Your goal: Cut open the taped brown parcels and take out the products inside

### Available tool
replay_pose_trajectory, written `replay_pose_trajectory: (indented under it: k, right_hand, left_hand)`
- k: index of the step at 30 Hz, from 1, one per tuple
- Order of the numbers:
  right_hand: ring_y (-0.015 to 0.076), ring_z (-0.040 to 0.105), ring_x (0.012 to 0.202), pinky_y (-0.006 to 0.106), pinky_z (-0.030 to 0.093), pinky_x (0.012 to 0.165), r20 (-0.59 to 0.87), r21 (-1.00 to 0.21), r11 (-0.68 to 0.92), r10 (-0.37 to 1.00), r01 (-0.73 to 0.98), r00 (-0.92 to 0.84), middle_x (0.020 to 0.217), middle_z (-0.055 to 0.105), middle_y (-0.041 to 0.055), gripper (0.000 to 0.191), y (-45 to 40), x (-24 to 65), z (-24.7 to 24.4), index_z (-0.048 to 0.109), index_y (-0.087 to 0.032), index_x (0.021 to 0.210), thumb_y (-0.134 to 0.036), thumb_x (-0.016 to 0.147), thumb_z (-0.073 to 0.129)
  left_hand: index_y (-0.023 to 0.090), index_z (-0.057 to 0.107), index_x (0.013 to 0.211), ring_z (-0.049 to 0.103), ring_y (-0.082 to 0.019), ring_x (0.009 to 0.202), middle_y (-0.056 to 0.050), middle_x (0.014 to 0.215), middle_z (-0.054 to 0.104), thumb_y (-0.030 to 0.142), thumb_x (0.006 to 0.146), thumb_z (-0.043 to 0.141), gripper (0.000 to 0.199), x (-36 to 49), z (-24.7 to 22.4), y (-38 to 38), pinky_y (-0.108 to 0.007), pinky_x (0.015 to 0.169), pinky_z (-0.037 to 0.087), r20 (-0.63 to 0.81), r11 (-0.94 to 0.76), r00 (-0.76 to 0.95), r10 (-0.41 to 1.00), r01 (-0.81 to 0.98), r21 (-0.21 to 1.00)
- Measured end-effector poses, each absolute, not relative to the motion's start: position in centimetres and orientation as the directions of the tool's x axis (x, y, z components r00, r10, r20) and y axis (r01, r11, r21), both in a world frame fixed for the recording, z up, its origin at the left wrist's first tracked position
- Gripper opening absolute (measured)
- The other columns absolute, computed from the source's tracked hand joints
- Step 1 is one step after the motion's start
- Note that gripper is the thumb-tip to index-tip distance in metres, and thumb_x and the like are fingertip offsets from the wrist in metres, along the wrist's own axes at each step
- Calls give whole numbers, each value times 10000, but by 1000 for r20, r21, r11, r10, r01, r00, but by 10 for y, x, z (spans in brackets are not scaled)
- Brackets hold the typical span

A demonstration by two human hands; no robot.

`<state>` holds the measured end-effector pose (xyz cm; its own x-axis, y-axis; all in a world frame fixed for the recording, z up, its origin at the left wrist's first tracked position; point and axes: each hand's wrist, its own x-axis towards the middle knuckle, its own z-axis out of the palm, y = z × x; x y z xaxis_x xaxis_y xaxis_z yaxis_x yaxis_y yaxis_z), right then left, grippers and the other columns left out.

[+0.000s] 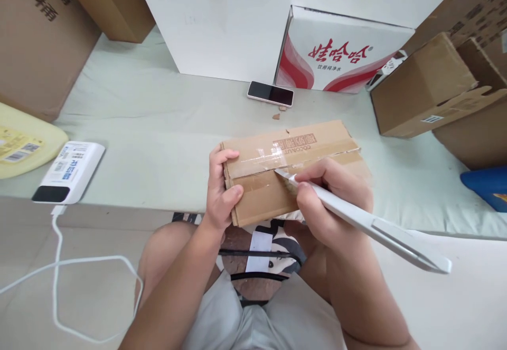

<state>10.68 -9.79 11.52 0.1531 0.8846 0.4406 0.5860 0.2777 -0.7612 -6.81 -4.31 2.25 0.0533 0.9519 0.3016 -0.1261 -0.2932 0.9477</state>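
A brown cardboard box point(261, 197) with clear tape and red printing lies at the front edge of the pale green covered surface. Its left end is gripped by my left hand point(222, 186), fingers and thumb wrapped round the edge. My right hand point(336, 197) is closed on a white-handled knife point(368, 223). The blade tip touches the taped seam near the middle of the box, and the handle points down to the right.
A phone point(270, 94) and small cardboard scraps point(276, 116) lie beyond the box. White cartons point(222, 28) stand at the back, brown boxes point(423, 86) at the right. At left are a power bank point(75, 168), its white cable point(57, 276) and a yellow container point(29, 139).
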Motion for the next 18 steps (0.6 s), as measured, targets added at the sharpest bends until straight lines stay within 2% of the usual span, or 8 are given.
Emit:
replay_pose_trajectory:
  k: [8,18]
  right_hand:
    - [54,364,454,200,267,429,507,-751,307,835,584,215,516,432,-81,130,-96,106,113,501,-210,674,-127,757,555]
    - [63,363,487,205,292,456,549,-736,340,806,585,221,539,436,-72,143,-97,109,108,477,-210,667,-125,744,562]
  left_hand:
    - [320,531,1250,547,-321,1203,-71,1319,506,715,839,624,578,-74,16,-39,-499,1025,507,397,-400,118,910,-2,916]
    - [330,546,1273,472,-377,1358,-91,1337,512,727,860,590,574,-78,10,-37,-539,1077,473,429,-439,145,892,44,898]
